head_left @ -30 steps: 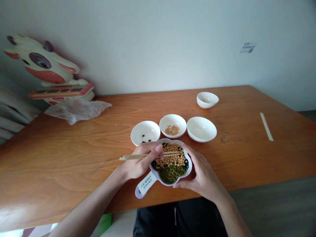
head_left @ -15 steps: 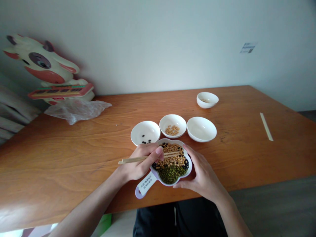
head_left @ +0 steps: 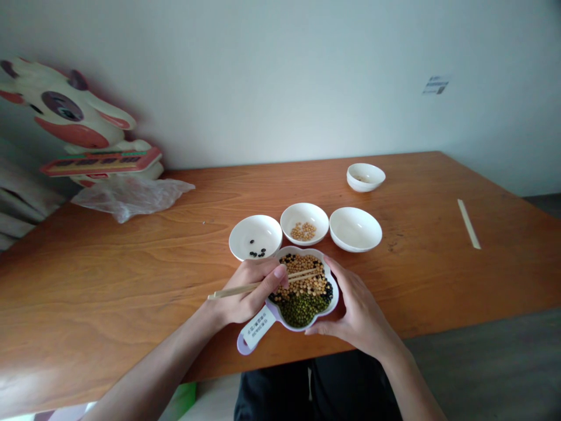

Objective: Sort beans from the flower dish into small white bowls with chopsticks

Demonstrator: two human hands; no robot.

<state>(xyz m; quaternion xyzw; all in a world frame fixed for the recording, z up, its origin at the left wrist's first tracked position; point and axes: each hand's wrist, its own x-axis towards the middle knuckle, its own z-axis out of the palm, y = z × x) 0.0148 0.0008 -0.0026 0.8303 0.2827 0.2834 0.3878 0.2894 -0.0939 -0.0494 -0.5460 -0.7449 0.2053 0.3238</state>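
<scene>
My left hand (head_left: 252,289) is closed round a pair of wooden chopsticks (head_left: 234,290), whose tips rest among the beans in a purple-and-white scoop (head_left: 336,297). Yellow soybeans (head_left: 302,266), black beans and green mung beans (head_left: 302,310) fill the scoop. Its labelled handle (head_left: 256,330) points to the lower left. With thumb and fingers round its right rim, my right hand (head_left: 355,307) grips the scoop. Just beyond stand three white bowls: the left bowl (head_left: 236,234) has several black beans, the middle bowl (head_left: 286,219) soybeans, and in the right bowl (head_left: 356,228) no beans show.
Another white bowl (head_left: 366,182) stands farther back with something small inside. A pale strip (head_left: 468,224) lies at the right of the wooden table (head_left: 184,240). At the back left are a cow-shaped toy keyboard (head_left: 100,162) and a crumpled clear plastic bag (head_left: 131,199).
The whole view has shifted slightly, with things a little farther left. Both hands keep their holds, and the chopstick tips stay among the beans.
</scene>
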